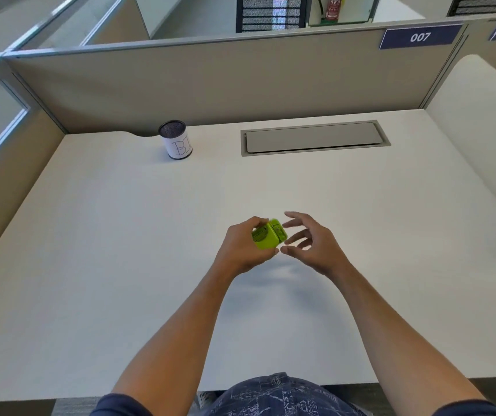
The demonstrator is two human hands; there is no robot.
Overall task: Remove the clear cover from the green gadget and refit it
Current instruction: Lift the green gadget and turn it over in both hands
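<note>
Items I logged from the head view: one green gadget (268, 234), held above the white desk (120, 250) near its middle, clasped in the left hand (245, 246). One right hand (311, 244), fingers spread wide, just beside the gadget's right end. Whether its clear cover was on, I could not tell. One mesh cup (176, 140), upright, far left. One grey cable hatch (314, 137).

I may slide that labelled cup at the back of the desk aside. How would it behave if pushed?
The cup is probably light: it looks like a mesh holder with a paper wrap and seems empty. Standing upright and taller than wide, it may tip if pushed near the rim; low down it should slide on the smooth desk. On its side, the round body would likely roll.
</note>
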